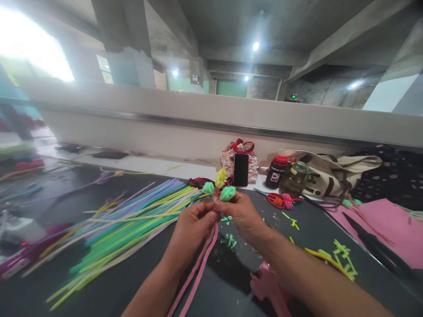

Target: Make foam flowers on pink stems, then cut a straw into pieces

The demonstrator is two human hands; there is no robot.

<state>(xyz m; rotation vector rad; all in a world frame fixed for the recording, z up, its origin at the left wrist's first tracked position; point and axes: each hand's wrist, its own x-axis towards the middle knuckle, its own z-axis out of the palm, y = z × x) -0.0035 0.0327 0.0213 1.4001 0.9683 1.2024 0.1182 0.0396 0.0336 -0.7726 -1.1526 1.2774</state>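
Nearest the body, below the right hand [243, 215], a pink tool [266, 284] lies partly behind the forearm. Two long pink stems [203, 266] trail down from between the hands toward the body. Right of the right forearm are a yellow strip [327, 259] and a pile of yellow-green scraps [345, 255].

The fingertips of the left hand [196, 222] and the right hand are close together, both pinched on the neck of a small fuzzy flower [220, 178]. It stands upright just above the fingers, a yellow bud at the top and a green tuft on each side. Left of the left hand, a wide bundle of coloured stems [132, 229] is spread over the dark table [109, 293]. Green bits [228, 241] lie just below the right hand, and well to its right is a pink sheet [403, 233].

Beyond the right hand lie red-handled scissors [276, 201], touching a pink flower. Farther off, past both hands, a phone [241, 171] leans upright against a patterned bag [228, 156]. To its right stand a dark bottle [275, 174] with a red lid, a jar [295, 179] and a canvas bag [330, 174]. A white partition [158, 105] runs behind them.
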